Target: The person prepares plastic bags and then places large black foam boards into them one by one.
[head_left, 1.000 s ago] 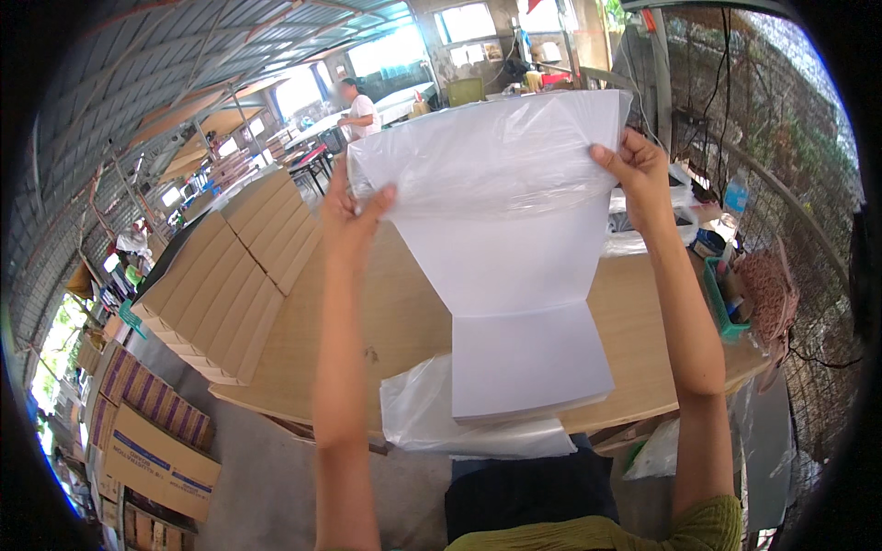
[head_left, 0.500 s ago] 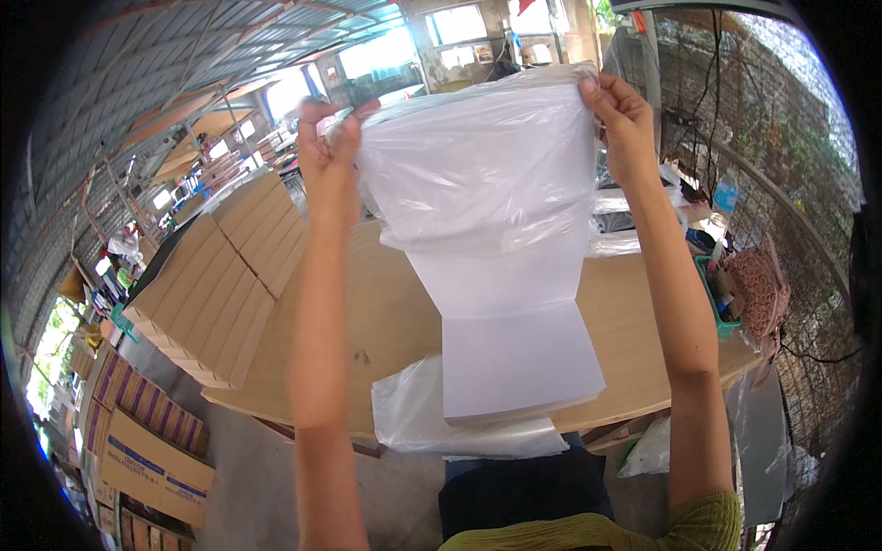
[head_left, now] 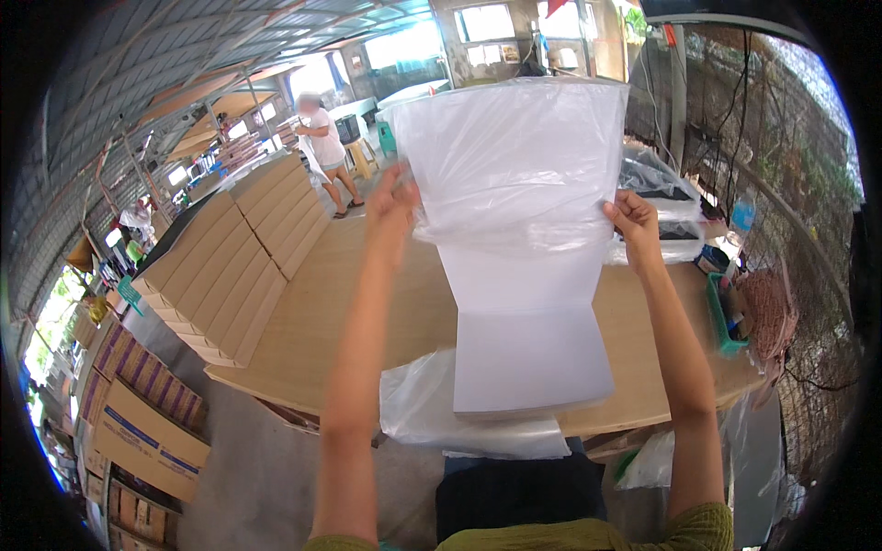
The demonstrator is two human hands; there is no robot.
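Note:
A white hinged piece (head_left: 533,363), like an open album or box, has its lower half flat at the table's near edge. Its other half stands raised, the upper part inside a clear plastic bag (head_left: 514,156). Along the bag's right edge, my right hand (head_left: 636,228) pinches the film between thumb and fingers. My left hand (head_left: 395,204) is at the bag's left edge, blurred by motion; whether it grips the film is unclear. More clear plastic film (head_left: 418,399) lies partly under the white piece and hangs over the table edge.
Brown boxes (head_left: 216,266) are stacked on the left of the wooden table (head_left: 367,303). Plastic-wrapped items (head_left: 657,184) lie at the back right, near a green basket (head_left: 726,317). Cartons (head_left: 147,432) stand at lower left. Another person (head_left: 322,142) stands farther back.
Both hands have moved down from the bag's top corners along its sides. The view has shifted, and another person shows in the background.

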